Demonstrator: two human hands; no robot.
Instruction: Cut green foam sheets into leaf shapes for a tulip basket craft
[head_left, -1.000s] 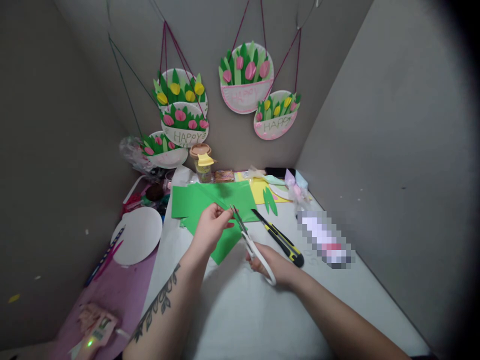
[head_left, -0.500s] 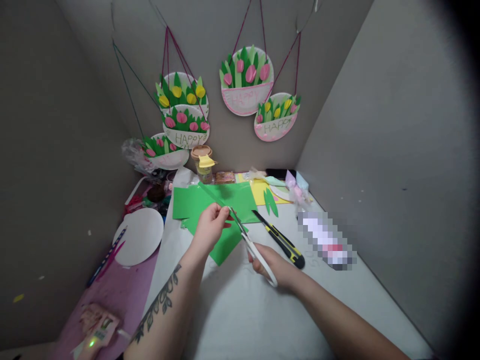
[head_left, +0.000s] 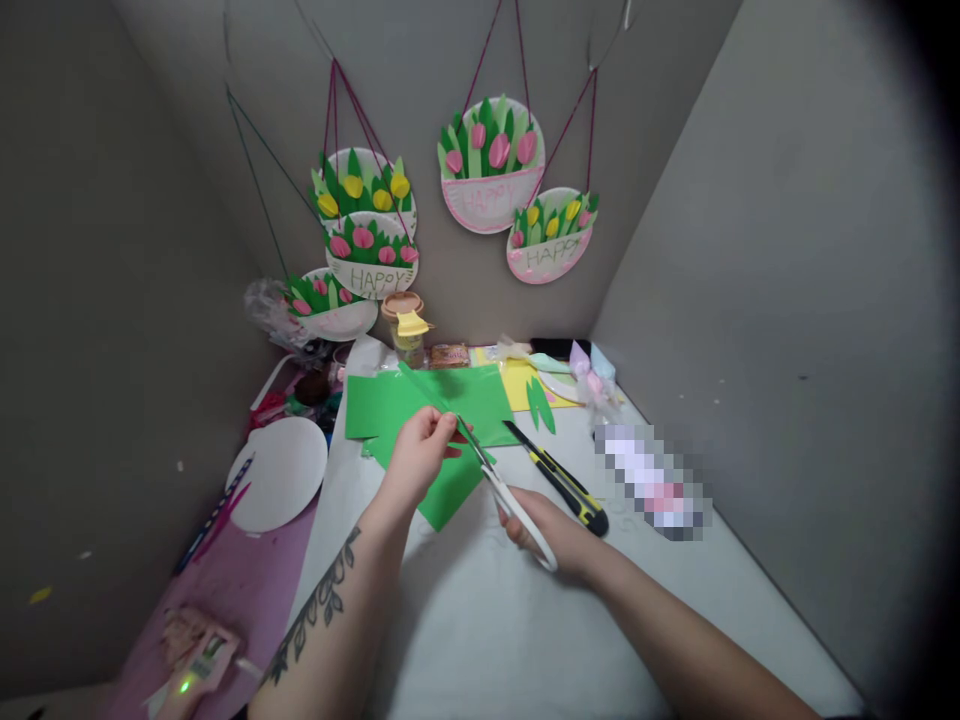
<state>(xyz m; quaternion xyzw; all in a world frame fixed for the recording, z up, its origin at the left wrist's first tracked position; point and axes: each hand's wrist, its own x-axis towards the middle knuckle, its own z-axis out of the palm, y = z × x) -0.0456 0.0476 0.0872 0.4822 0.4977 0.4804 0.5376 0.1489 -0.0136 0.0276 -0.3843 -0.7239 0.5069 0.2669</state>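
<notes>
Head view, looking down at a white-covered table (head_left: 480,640) jammed into a corner between gray walls (head_left: 465,50). Biggest thing on it is a messy pile of green paper sheets (head_left: 484,385), roughly mid-table toward the back. Up on the wall hang 5 paper plates (head_left: 491,205) stuffed with paper tulips, pink and yellow, some with HAPPY written on them. Loose white plate (head_left: 277,470) sits off to the left on a purple surface (head_left: 262,575). Scissors (head_left: 501,487) with white handles are clamped in the right hand (head_left: 540,525), blades looking nearly closed and pointing at the other hand. Box cutter (head_left: 562,485) lies just beside them, on the right. Left hand (head_left: 424,445) is pinching a thin green strip (head_left: 424,386) over the pile, so the 2 hands are apart, blades between them. Can't tell if the blades touch it. Smallest bits: green leaf cutouts (head_left: 540,405) near the cutter's tip.
</notes>
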